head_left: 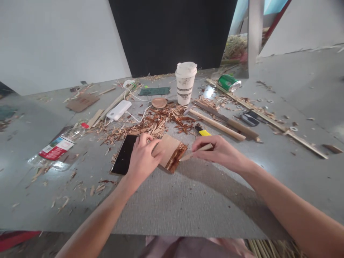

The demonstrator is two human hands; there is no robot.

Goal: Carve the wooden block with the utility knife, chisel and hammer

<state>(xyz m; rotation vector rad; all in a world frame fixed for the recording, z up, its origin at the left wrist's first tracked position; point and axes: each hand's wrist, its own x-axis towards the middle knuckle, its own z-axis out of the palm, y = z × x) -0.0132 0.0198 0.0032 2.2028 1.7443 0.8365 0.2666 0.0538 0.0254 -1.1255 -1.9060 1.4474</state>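
Note:
My left hand (146, 154) grips a small wooden block (168, 148) from its left side, pressing it to the grey table. The block's right edge is rough, dark reddish-brown and splintered. In my right hand (215, 152) is a thin, pale wooden stick (200, 152), fingers closed round it. The stick's tip points left and is at or very near the rough edge; contact is hard to make out. Partly under my left hand lies a black phone (123, 154). A yellow and black tool handle (203, 132) rests just beyond my right hand.
Wood shavings (158, 122) are heaped beyond the block. Behind them stands a lidded paper cup (185, 84). A hammer (217, 124) and wooden strips lie right, near a green can (229, 83). Left are a plastic bottle (57, 147) and a white power bank (119, 110) with a cable.

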